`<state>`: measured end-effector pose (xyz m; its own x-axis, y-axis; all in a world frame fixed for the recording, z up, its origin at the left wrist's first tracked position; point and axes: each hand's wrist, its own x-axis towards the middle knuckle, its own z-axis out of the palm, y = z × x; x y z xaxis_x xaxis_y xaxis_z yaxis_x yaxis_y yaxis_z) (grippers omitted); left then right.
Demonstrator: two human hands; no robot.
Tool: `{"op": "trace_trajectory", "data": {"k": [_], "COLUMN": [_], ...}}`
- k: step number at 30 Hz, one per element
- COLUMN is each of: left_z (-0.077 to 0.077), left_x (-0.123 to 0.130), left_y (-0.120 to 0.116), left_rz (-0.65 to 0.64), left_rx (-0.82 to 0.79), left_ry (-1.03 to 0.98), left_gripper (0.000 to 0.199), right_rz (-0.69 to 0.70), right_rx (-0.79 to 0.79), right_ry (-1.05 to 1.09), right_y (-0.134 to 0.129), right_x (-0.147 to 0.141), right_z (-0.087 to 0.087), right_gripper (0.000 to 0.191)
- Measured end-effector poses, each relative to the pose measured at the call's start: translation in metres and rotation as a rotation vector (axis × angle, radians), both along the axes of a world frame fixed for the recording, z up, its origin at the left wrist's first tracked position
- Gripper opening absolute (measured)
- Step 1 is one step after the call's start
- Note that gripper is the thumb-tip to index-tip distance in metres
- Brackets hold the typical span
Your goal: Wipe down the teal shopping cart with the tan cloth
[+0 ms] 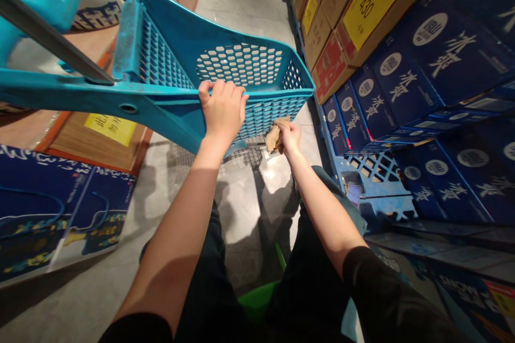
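A blue plastic shopping basket (273,43), with honeycomb holes in its walls and a long handle frame running to the upper left, stands tilted in front of me. My left hand (223,110) is closed over its near rim, fingers hooked inside. Lower and to the right, my right hand (290,136) pinches a crumpled brown cloth (277,135) close to the outside of the near wall. Whether the cloth touches the wall, I cannot tell. The inside of the basket shows nothing lying in it.
Dark blue drink cartons (396,86) are stacked on the right, partly on a blue plastic pallet (386,198). Brown boxes with a yellow price sign (370,5) stand behind. Blue gift boxes (60,214) are at left. A green seat (257,300) is between my legs.
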<state>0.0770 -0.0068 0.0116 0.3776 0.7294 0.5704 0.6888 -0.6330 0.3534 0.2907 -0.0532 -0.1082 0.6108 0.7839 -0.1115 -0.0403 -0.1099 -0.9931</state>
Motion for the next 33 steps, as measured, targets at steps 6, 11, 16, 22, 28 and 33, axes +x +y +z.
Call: {"op": "trace_trajectory", "data": {"k": [6,11,16,22,28,33], "left_z": [0.011,0.011,0.012,0.019,0.013,0.012], "left_x": [0.001,0.001,0.001,0.003,-0.003,-0.001], "left_y": [-0.002,-0.002,-0.004,-0.009,-0.007,-0.005], "left_rz": [0.024,-0.011,-0.005,0.042,-0.024,-0.012], "left_rx": [-0.062,-0.098,-0.115,-0.113,-0.058,-0.089], "left_ry": [0.014,-0.054,-0.038,0.069,0.031,0.040], "left_gripper": [0.033,0.032,0.032,0.033,0.037,0.036], "right_rz": [0.030,-0.062,-0.137,0.373,-0.260,-0.279], "right_rx": [0.003,-0.001,-0.002,0.049,0.109,0.382], "right_ry": [-0.166,-0.211,-0.215,-0.283,-0.244,-0.589], "right_y": [-0.003,0.000,0.006,-0.005,0.009,0.034], "right_x": [-0.017,0.002,-0.004,-0.086,-0.025,0.060], "right_z": [-0.012,-0.007,-0.005,-0.014,-0.001,0.033], "right_gripper": [0.019,0.018,0.009,0.015,0.015,0.050]}}
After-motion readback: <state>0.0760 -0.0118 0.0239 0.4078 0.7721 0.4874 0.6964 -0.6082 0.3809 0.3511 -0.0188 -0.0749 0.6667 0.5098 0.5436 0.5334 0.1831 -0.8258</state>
